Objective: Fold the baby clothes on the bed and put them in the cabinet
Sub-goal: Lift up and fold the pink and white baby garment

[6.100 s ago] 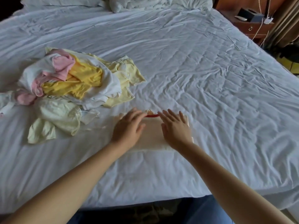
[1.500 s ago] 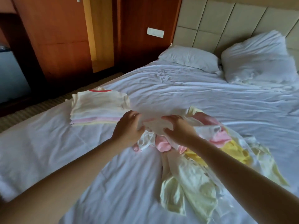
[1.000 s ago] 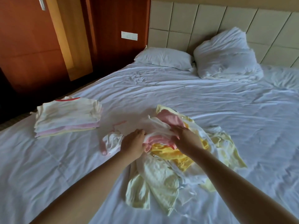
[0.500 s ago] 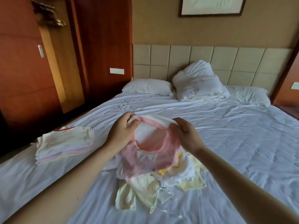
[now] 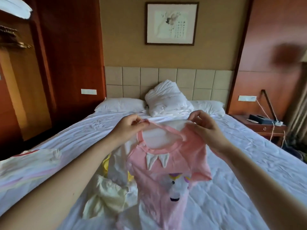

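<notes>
Since half a second ago the pink top [image 5: 166, 173] has risen off the pile [image 5: 106, 195] and now hangs opened out at the frame's centre, its unicorn print facing the camera and its lower end low over the bed [image 5: 249, 163]. The left hand [image 5: 127, 128], at 11 o'clock of the neckline, and the right hand [image 5: 207, 130], at 1 o'clock, each pinch a shoulder between curled fingers [image 5: 196, 116] and thumb. The pile lies at 7 o'clock under the left forearm, and the folded stack [image 5: 28, 166] at 9 o'clock near the bed's edge.
</notes>
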Demonstrator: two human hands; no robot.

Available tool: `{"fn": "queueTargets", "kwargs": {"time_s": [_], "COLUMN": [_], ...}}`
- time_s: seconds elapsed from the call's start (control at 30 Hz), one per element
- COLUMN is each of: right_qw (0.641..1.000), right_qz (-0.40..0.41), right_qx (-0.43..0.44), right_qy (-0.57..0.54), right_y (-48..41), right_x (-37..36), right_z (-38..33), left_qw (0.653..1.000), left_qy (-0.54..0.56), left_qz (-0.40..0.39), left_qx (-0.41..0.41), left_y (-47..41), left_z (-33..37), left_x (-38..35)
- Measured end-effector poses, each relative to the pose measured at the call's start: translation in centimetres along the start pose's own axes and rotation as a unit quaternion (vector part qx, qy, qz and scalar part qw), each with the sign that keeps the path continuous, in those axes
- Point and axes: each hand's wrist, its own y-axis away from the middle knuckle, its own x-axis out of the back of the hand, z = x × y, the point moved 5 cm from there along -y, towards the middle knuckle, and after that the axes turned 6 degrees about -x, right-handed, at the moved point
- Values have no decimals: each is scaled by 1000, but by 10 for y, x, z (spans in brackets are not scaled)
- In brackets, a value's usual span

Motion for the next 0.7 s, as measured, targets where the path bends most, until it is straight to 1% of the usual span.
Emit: {"fn": "queueTargets", "kwargs": {"time_s": [0.07,0.13,0.2,0.3,0.4,0.53,0.6,0.7], "right_qw": [998,994,988,976,963,938,928,921], "right_qz": [23,32,35,27,24,8,-1,-17], "right_qx": [-30,-79,-124,-175,-220,-276,-294,-307], "right_qy": [46,63,86,126,152,212,227,238], "right_y": [17,36,55,81,104,136,152,171], "right_x": [17,26,30,26,17,1,-8,-18], "right_z": [17,44,75,119,157,200,218,237], "left_qw": [999,995,989,981,976,966,964,965], "left_qy": [14,18,14,-4,-29,-53,-61,-88], "left_qz": [-23,-45,-67,-93,-95,-96,-102,-104], "left_qx": [44,88,128,167,194,232,238,223], "left_y": [9,24,45,84,121,166,186,211], "left_z": [-16,-39,-62,-95,-131,-168,-176,-184], "left_x": [-20,-43,-66,-97,-114,-128,-134,-139]}}
